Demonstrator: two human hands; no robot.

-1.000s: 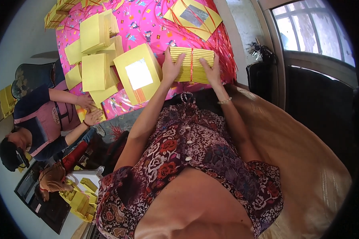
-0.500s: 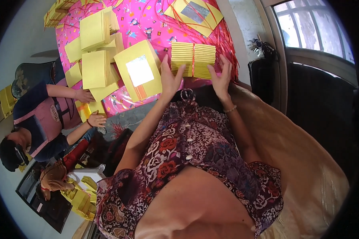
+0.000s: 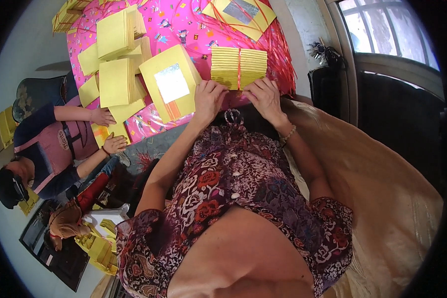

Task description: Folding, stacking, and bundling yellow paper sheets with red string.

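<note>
A bundle of folded yellow paper [image 3: 226, 64], its layered edges facing up, lies near the table's front edge. A thin red string [image 3: 240, 62] runs across its middle. My left hand [image 3: 209, 100] is closed at the bundle's near left corner, fingertips curled against its lower edge. At the near right corner my right hand [image 3: 266, 101] is closed in the same way. Both thumbs are mostly hidden. Just left of the bundle lies a yellow stack [image 3: 151, 72] with a silver square [image 3: 172, 83] and an orange strip on top.
Several yellow paper stacks [image 3: 116, 82] cover the left of the pink patterned table [image 3: 159, 22]. Loose red strings [image 3: 283, 54] hang over its right edge, by another yellow piece [image 3: 258, 25]. A co-worker [image 3: 54, 139] at the left presses yellow paper with both hands. Keys [image 3: 323, 52] hang near the door.
My hands have come from the bundle's two sides to its near edge, and their fingers have curled in. The whole view has shifted slightly. The co-worker's hands stay on the yellow paper.
</note>
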